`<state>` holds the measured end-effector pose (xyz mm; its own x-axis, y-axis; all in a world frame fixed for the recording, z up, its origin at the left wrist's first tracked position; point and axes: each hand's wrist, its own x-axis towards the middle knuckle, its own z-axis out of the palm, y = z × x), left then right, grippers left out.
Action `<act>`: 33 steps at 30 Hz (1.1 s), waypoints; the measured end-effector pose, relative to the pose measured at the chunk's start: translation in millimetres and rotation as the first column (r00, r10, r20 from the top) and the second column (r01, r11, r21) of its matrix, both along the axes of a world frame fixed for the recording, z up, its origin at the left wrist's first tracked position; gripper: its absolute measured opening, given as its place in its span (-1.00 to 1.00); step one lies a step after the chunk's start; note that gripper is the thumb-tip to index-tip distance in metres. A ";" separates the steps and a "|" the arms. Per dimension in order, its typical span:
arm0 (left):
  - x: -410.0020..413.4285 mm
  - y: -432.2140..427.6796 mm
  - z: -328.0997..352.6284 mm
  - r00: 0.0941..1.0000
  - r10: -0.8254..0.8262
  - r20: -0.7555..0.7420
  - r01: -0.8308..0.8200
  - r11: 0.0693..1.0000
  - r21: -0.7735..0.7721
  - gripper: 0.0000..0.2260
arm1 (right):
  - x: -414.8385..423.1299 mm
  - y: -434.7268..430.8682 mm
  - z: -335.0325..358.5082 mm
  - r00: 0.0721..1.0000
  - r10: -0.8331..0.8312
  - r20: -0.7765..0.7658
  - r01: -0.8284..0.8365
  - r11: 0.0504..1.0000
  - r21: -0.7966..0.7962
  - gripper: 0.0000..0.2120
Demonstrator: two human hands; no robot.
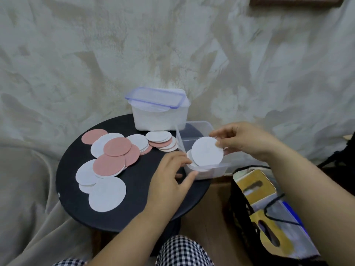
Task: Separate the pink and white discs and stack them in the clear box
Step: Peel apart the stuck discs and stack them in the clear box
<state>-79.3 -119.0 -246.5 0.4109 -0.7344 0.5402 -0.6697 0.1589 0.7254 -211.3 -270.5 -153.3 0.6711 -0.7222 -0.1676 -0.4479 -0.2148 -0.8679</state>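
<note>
One clear box [199, 123], one lidded box [159, 121], one round table [138, 191] (overlapping discs [107, 194] resist counting).

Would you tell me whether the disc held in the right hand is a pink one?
No, the right hand pinches a white disc over the clear box.

A: What stands at the back?
B: A pale grey-green draped cloth with beige leaf-like patches [172, 45] — it fills everything from nine o'clock through twelve to three, creased and evenly lit.
A: And the furniture?
B: A round black table [107, 219], just off centre toward seven o'clock. Brown wooden floor [209, 217] shows at six — and a dark brown wooden frame edge [295, 0] sits at one o'clock, cut off at the top.
</note>
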 end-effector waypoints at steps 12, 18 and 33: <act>1.3 -1.1 -2.8 1.000 0.012 -0.004 -0.012 1.000 -0.001 -0.88 | 25.2 -4.9 -6.2 0.974 0.091 -0.206 -0.131 0.972 -0.193 -0.81; 0.9 -1.4 -4.6 1.000 0.016 0.003 -0.016 1.000 -0.002 -0.86 | 27.1 -4.5 -10.0 0.947 0.097 -0.306 -0.188 0.940 -0.284 -0.82; 0.5 -1.5 -7.2 0.999 -0.002 -0.047 0.001 1.000 -0.026 -0.87 | 29.9 4.2 -15.6 0.898 0.064 -0.435 -0.284 0.840 -0.463 -0.66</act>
<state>-78.8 -120.5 -253.7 0.4350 -0.7209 0.5395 -0.6346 0.1796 0.7517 -181.4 -266.3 -168.9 0.7517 -0.6538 -0.0873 -0.6326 -0.6770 -0.3762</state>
